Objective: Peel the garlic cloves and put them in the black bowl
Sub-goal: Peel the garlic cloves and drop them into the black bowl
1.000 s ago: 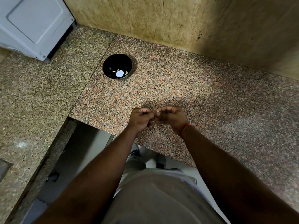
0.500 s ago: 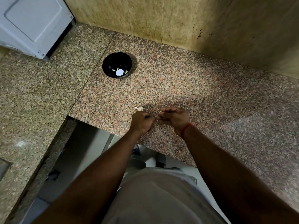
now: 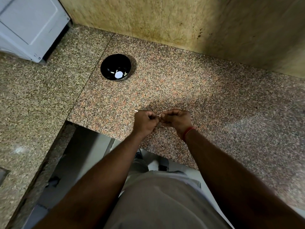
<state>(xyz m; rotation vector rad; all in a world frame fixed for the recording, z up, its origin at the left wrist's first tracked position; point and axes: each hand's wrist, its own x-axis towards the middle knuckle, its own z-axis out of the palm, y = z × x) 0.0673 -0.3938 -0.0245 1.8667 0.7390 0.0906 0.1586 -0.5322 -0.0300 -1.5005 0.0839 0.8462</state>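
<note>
Both hands meet over the near part of the bench, close to its front edge. Left hand is curled into a loose fist, fingers tucked in toward the right hand. Right hand is curled too, fingertips turned toward the left. Between them a small pale clove shows, pinched by fingers of both hands; only a sliver of it is visible, so peeled or not, cannot tell. A thin pale scrap pokes out just beyond the left hand's knuckles on the bench; whether it is skin or another clove is unclear, and if the hand touches it cannot tell. A red thread circles the right wrist.

Bowl is black, upright, well apart from the hands, farther back and to the left, right beside the seam between the two bench slabs. Inside it lie a few pale bits, one larger white piece and some small slivers near it.

A white appliance stands at the far left corner. A stained beige wall runs behind the bench. Bench is speckled granite with a cut-out step at the front left.
</note>
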